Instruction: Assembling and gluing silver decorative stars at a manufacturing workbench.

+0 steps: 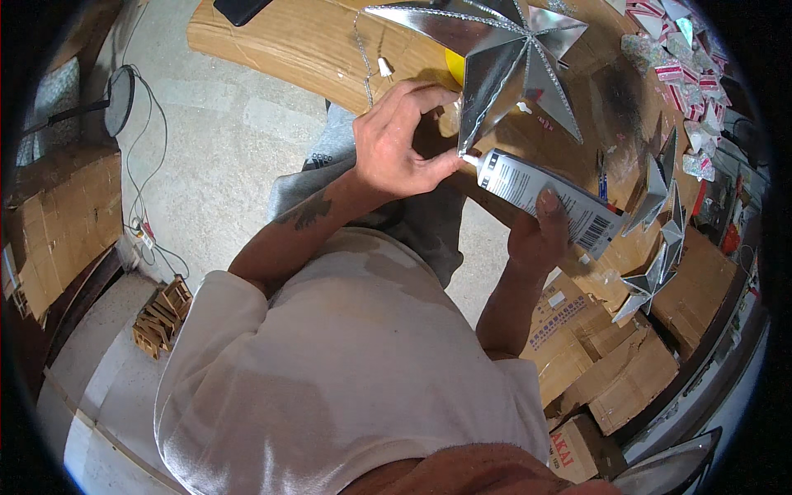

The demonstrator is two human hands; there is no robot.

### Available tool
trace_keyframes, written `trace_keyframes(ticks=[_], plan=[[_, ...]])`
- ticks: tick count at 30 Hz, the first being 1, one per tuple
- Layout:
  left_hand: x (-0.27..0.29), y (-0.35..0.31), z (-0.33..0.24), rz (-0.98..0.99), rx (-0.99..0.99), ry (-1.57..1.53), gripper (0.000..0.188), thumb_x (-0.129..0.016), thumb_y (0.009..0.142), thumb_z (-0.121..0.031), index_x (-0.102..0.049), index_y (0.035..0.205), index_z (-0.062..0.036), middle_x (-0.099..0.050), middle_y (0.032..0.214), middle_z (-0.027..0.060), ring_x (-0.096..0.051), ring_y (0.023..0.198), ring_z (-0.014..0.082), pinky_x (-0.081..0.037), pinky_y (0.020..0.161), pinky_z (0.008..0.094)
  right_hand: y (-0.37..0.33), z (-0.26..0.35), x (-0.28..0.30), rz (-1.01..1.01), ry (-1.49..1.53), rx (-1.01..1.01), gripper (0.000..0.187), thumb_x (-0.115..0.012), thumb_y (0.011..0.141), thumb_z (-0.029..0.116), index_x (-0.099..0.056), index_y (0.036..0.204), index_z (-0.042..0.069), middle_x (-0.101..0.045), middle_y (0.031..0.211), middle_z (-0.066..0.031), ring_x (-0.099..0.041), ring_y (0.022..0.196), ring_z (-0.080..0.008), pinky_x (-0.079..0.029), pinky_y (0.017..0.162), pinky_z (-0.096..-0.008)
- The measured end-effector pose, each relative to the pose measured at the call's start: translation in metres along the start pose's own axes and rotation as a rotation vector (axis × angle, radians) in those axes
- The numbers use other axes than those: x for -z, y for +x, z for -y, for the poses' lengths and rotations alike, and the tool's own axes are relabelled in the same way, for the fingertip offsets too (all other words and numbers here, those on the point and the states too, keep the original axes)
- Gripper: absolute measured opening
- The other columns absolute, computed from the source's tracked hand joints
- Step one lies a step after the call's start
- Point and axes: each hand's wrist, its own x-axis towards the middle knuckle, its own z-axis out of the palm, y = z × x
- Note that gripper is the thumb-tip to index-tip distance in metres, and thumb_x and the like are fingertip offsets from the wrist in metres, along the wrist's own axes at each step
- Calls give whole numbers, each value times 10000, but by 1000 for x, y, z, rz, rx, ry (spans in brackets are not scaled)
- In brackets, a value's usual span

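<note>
A shiny silver star with raised ridges stands over the wooden table, silver beaded trim running along several ridges. My left hand pinches its lower point between thumb and fingers. In my right hand is a grey-and-white squeeze tube, tilted so its white nozzle touches or nearly touches that same point. The right thumb presses on the tube's side; the other fingers are hidden beneath it. Behind the star, part of a yellow thing shows. A silver beaded strand hangs near a small white piece.
More silver stars lie at the table's right side, near a blue slim tool. Red-and-white packets pile up at the far right. A dark phone rests on the wooden table. Cardboard boxes stand at lower right.
</note>
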Motion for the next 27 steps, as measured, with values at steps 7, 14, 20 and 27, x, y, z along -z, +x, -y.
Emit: trace_keyframes(ticks=[7,14,20,27], plan=[[1,2,0,2,-18,-3,595,-936,704,-256,-664,1177,-16,-715,1111,191,-732,960,375,-598,795,388,3,-6,8,107,155,37,331,-633,935,24,-641,1261,-33,-720,1196,-143,-711,1109,-243,-552,1044,-409],[0,0,6,32,-79,26,628,-961,765,-249,-634,1224,29,-700,1107,155,-716,829,164,-575,707,281,-2,-23,18,-42,-6,108,314,-629,944,34,-629,1247,-48,-710,1167,-152,-706,1084,-239,-563,1018,-379],[2,0,4,33,-63,19,637,-957,768,-271,-636,1230,27,-703,1107,156,-711,823,176,-574,710,286,4,6,4,8,10,-50,321,-656,915,59,-638,1215,-52,-704,1150,-161,-705,1060,-237,-556,1019,-367],[2,1,-3,5,7,13,601,-949,702,-254,-667,1174,-12,-717,1111,191,-732,945,361,-600,791,383,9,22,-27,-152,-101,-90,522,-868,772,379,-675,1122,43,-639,996,-38,-587,911,-174,-484,891,-332]])
